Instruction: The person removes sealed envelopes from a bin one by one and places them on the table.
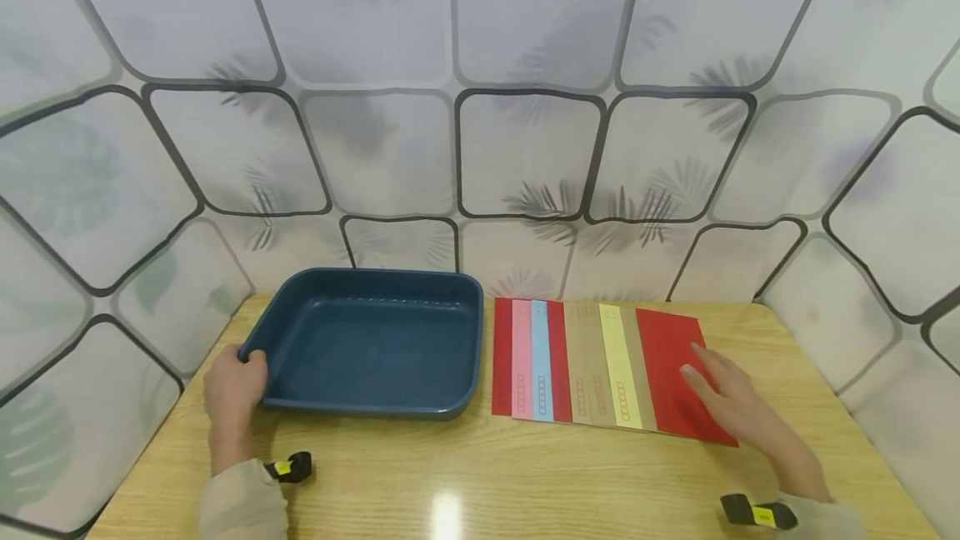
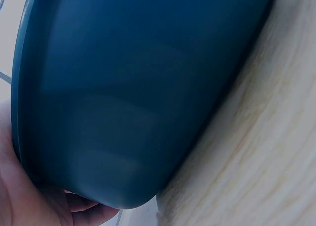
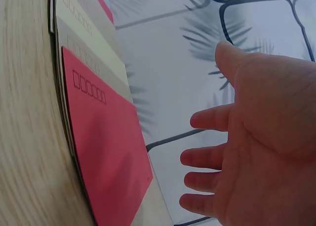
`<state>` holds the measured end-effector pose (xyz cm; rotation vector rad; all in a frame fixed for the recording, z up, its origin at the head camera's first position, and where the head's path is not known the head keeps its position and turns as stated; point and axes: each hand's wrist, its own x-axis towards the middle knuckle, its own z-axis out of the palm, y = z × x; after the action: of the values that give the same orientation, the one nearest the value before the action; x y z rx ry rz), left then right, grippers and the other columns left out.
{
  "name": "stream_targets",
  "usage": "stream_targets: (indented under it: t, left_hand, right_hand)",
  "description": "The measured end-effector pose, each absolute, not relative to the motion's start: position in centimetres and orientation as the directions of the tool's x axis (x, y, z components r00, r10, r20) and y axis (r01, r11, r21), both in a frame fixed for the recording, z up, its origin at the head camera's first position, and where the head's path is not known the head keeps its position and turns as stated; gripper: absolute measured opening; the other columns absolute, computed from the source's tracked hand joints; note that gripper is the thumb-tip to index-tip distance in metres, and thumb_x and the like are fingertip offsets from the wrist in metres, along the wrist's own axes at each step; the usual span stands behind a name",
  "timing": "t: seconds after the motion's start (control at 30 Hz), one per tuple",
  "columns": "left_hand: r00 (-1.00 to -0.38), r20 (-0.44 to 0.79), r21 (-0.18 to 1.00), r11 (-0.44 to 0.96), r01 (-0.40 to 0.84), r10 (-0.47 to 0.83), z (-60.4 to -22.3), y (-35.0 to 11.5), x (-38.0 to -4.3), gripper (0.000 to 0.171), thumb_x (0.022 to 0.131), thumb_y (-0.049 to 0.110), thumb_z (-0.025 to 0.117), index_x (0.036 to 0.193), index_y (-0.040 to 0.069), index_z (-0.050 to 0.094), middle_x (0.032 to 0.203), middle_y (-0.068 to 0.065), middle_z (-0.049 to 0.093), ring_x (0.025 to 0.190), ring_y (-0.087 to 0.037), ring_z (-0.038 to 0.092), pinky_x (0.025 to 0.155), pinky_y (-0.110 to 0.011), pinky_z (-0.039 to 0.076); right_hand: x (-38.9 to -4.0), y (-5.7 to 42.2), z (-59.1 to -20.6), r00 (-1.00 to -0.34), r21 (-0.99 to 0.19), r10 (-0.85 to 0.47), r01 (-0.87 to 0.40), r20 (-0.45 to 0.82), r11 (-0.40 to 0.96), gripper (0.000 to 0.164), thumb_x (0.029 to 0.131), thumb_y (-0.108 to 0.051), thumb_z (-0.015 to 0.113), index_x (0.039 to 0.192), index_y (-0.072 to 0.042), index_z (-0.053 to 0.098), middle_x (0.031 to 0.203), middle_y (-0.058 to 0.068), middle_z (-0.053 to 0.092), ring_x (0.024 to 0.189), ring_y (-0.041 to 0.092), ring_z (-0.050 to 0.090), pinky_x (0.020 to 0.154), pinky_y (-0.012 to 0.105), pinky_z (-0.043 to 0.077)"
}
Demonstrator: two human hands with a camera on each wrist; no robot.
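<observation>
A dark blue rectangular tray (image 1: 375,348) stands on the table at the left. My left hand (image 1: 236,386) grips its left rim, with the thumb over the edge; in the left wrist view, fingers (image 2: 91,213) curl under the tray's outer wall (image 2: 118,112). To the right of the tray lies an overlapping row of envelopes in red, pink, light blue, tan and yellow. Over the rightmost red envelope (image 1: 671,373) hovers my right hand (image 1: 738,402), its fingers spread and holding nothing. The right wrist view shows that hand (image 3: 271,137) apart from the red envelope (image 3: 108,137).
The light wooden table (image 1: 375,473) meets a patterned cloth wall (image 1: 532,157) at the back and both sides. Black bands with yellow labels sit on both wrists. The tray's right side stands close to the leftmost red envelope (image 1: 502,357).
</observation>
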<state>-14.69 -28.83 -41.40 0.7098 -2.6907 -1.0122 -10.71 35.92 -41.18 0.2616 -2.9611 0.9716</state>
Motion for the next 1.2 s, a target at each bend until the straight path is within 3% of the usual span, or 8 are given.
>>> stream_targets:
  t: [0.47, 1.2]
  left_hand:
    - [-0.871, -0.005, 0.656, 0.656, -0.373, -0.491, -41.1, -28.7, -14.8, 0.046, 0.091, 0.022, 0.032, 0.122, -0.010, 0.045, 0.118, -0.039, 0.048, 0.100, -0.053, 0.046, 0.076, -0.063, 0.040]
    - [-0.870, -0.018, 0.668, 0.642, -0.377, -0.492, -41.4, -28.8, -14.6, 0.046, 0.092, 0.021, 0.032, 0.123, -0.011, 0.044, 0.120, -0.038, 0.047, 0.102, -0.052, 0.046, 0.079, -0.064, 0.040]
  right_hand:
    - [-11.0, 34.0, -40.9, -0.985, -0.590, -0.167, -0.161, 0.045, 0.791, 0.063, 0.096, -0.035, 0.043, 0.140, 0.006, 0.024, 0.138, 0.040, 0.023, 0.123, 0.056, 0.016, 0.091, 0.075, 0.017]
    - [-11.1, 31.8, -40.6, -0.970, -0.559, -0.202, -0.242, 0.132, 0.793, 0.059, 0.095, -0.031, 0.046, 0.138, 0.006, 0.030, 0.137, 0.039, 0.026, 0.123, 0.054, 0.019, 0.092, 0.074, 0.017]
